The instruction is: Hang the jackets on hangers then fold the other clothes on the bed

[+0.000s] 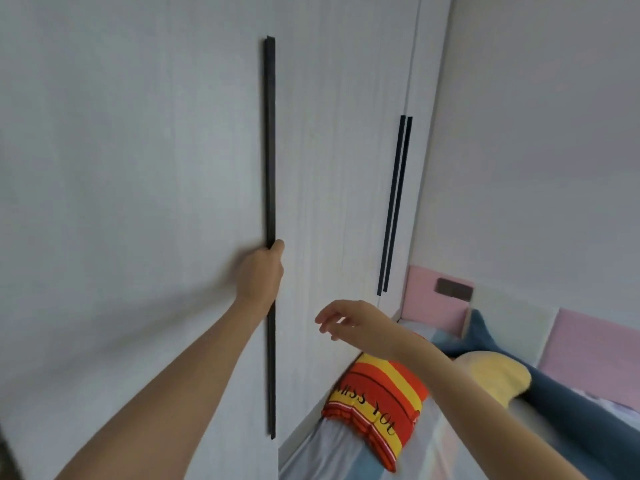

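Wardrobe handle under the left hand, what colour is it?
The wardrobe handle is black, on a pale whitish door; the head view shows it best.

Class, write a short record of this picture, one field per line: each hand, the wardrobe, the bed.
Left hand: grips the long black handle below its middle
Right hand: hangs free, fingers relaxed, holds nothing
Wardrobe: white doors, two more black handles to the right
Bed: striped cushion and blue-and-yellow plush toy lie on it
Jackets, hangers: none in view
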